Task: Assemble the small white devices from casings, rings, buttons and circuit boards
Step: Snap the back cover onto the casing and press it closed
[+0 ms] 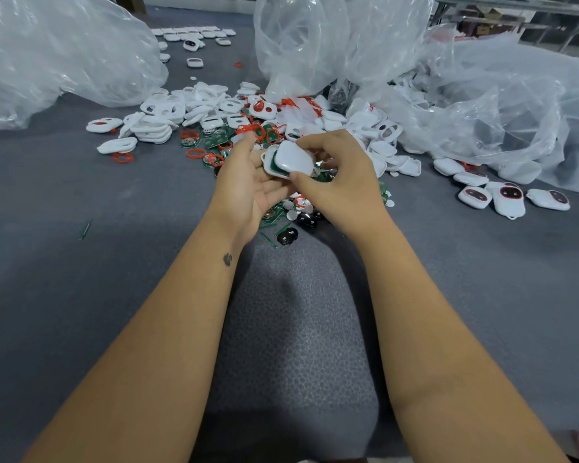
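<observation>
White back casing (pixel 295 158) pinched in my right hand (pixel 338 182), going down over the green board seated in the front casing (pixel 270 162) that my left hand (pixel 248 182) cups, above the parts pile; not yet closed, I judge; a few finished devices (pixel 510 197) sit far right, another row at the back; heap of loose casings (pixel 181 111), red rings (pixel 194 153) and boards remains; mostly undone.

A grey felt-like sheet covers the counter (pixel 81 295), and soft, even light falls on it. Big crumpled clear plastic bags (pixel 64 55) lie along its far side. Dim metal shelving (pixel 515 18) stands behind at the upper right.
</observation>
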The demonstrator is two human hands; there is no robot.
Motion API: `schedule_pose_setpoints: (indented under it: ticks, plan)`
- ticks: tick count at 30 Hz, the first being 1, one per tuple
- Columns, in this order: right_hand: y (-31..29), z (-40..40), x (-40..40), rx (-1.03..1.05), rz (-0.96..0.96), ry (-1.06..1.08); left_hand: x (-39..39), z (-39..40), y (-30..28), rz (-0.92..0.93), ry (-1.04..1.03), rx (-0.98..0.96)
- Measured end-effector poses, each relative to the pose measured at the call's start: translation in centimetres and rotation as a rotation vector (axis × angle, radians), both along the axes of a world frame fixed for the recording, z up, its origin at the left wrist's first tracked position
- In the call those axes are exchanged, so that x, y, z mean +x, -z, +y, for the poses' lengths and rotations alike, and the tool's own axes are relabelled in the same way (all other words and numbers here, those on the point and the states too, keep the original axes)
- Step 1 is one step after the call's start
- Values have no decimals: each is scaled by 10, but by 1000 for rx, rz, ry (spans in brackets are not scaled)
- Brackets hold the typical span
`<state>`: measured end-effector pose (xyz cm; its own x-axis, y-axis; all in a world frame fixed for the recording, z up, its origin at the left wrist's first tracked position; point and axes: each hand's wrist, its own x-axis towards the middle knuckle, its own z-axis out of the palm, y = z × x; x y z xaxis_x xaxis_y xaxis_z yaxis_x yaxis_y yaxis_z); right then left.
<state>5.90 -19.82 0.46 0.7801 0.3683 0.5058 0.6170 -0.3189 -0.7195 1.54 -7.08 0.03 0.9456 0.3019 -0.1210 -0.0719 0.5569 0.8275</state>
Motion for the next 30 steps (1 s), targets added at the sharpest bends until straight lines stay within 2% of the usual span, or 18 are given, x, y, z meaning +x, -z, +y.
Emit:
schedule_pose_setpoints:
  ticks: [8,11,14,22,30]
  plan:
    - [3,0,3,-73,-22,-14,1,-4,2,4,30,158]
    - [5,0,5,-35,-3,-4,-1,-2,7,-56,68,366]
    - [7,1,6,6,34,-6,-2,0,11,-101,96,461]
    - [8,3,5,65,110,-52,-4,1,11,-104,96,472]
    - [4,3,1,14,148,-109,-6,1,12,-70,60,481]
